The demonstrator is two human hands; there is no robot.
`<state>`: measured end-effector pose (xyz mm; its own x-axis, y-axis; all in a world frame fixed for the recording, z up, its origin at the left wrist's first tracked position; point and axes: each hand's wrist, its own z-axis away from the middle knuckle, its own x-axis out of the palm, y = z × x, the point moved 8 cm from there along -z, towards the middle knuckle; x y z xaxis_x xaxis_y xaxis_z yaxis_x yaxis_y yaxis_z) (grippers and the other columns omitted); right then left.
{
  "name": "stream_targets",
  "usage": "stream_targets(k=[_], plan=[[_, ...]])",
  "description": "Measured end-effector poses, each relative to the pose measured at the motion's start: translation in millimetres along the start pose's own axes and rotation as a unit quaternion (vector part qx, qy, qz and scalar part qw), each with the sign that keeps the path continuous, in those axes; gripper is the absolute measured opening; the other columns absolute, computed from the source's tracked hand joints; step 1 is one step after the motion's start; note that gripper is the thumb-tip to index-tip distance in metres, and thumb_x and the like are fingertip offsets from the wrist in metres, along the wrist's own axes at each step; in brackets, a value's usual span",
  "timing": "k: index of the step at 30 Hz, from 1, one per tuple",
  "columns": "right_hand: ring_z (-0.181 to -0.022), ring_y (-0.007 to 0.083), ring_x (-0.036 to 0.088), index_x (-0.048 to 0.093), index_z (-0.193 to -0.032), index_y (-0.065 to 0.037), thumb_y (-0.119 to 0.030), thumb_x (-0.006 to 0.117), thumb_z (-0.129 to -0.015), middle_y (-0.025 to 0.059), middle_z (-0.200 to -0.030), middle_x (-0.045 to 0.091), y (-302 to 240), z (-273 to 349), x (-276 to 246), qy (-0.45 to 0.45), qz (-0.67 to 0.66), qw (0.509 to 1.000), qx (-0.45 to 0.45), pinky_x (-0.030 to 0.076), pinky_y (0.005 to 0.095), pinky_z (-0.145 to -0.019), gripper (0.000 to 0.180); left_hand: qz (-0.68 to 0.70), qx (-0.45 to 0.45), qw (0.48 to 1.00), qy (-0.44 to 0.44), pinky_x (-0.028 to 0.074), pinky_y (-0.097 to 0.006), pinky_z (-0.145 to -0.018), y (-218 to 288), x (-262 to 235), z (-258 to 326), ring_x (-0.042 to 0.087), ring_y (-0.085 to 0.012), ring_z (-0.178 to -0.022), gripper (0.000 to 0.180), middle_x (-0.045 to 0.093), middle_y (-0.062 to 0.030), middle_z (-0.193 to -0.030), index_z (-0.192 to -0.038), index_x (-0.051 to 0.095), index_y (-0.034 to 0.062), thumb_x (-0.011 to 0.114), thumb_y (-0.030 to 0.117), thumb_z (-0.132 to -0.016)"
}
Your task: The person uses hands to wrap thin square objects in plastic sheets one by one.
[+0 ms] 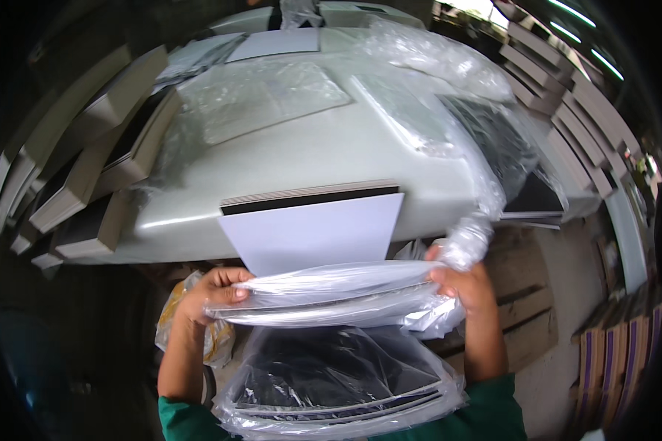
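Left hand and right hand, both closed, grip clear plastic bag — white board overhangs tabletop at near edge.

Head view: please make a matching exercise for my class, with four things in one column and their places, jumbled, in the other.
Things
1. Crinkled clear plastic film
2. Smooth white rectangular board
3. Dark flat panels in clear plastic wrapping
4. Brown stacked bundles with purple stripes

Places
A. Just beyond the hands, toward the middle of the pale table
B. At the lower right of the picture
C. Gripped by the left hand and the right hand
D. Low in the picture, between the green sleeves

Pairs: 1-C, 2-A, 3-D, 4-B
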<state>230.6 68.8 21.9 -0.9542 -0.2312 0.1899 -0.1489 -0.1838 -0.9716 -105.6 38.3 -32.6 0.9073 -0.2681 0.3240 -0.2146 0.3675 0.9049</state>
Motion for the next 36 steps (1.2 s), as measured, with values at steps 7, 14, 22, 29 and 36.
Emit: stream_targets(k=[7, 14, 22, 29, 36], plan=[[-0.051, 0.0099, 0.047, 0.054, -0.098, -0.001, -0.009, 0.058, -0.077, 0.0038, -0.064, 0.052, 261.4, -24.4, -56.3, -0.141, -0.203, 0.947, 0.204, 0.038, 0.0245, -0.049, 0.023, 0.247, -0.1, 0.963, -0.044, 0.048, -0.025, -0.061, -197.0, -67.8, -33.7, 0.06, -0.0136, -0.074, 0.015, 0.061, -0.0057, -0.089, -0.095, 0.061, 0.006, 0.058, 0.011, -0.081], [-0.064, 0.0125, 0.056, 0.058, -0.091, -0.001, -0.017, 0.06, -0.077, 0.0039, -0.071, 0.059, 349.1, -52.0, -73.2, -0.075, 0.06, 0.963, 0.252, 0.045, 0.0272, -0.061, 0.021, 0.167, -0.179, 0.968, 0.054, 0.046, -0.023, -0.063, -308.2, -141.5, -57.2, 0.057, -0.0118, -0.072, 0.022, 0.061, -0.0041, -0.085, -0.098, 0.06, 0.005, 0.062, 0.011, -0.077], [-0.068, 0.0111, 0.053, 0.057, -0.093, -0.001, -0.026, 0.049, -0.086, 0.0056, -0.08, 0.059, 22.6, -43.2, -48.2, -0.044, 0.136, 0.977, -0.157, 0.041, 0.022, -0.059, 0.027, -0.361, -0.089, 0.928, -0.001, 0.045, -0.021, -0.064, -119.5, -121.9, -29.3, 0.058, -0.0122, -0.072, 0.03, 0.061, -0.0031, -0.081, -0.101, 0.059, 0.0039, 0.066, 0.011, -0.072], [-0.12, 0.0325, 0.034, 0.03, -0.128, -0.004, -0.049, 0.037, -0.086, 0.0198, -0.129, 0.036, -47.8, -45.4, 81.6, -0.295, -0.177, 0.93, -0.131, 0.034, 0.0463, -0.093, 0.062, -0.479, 0.066, 0.802, -0.35, 0.045, -0.025, -0.066, 51.3, 139.3, -23.9, 0.057, -0.0136, -0.073, 0.034, 0.061, -0.0044, -0.085, -0.095, 0.059, 0.0032, 0.073, 0.014, -0.067], [-0.129, 0.0244, 0.018, 0.019, -0.133, 0.0, -0.029, 0.04, -0.09, 0.0158, -0.138, 0.022, -12.3, -31.9, 117.0, -0.262, -0.132, 0.935, -0.2, 0.017, 0.0348, -0.103, 0.057, -0.186, 0.285, 0.938, 0.071, 0.04, -0.021, -0.059, 52.5, 126.5, -44.7, 0.048, -0.0085, -0.064, 0.022, 0.055, -0.0023, -0.072, -0.078, 0.055, -0.0013, 0.063, 0.02, -0.079]])
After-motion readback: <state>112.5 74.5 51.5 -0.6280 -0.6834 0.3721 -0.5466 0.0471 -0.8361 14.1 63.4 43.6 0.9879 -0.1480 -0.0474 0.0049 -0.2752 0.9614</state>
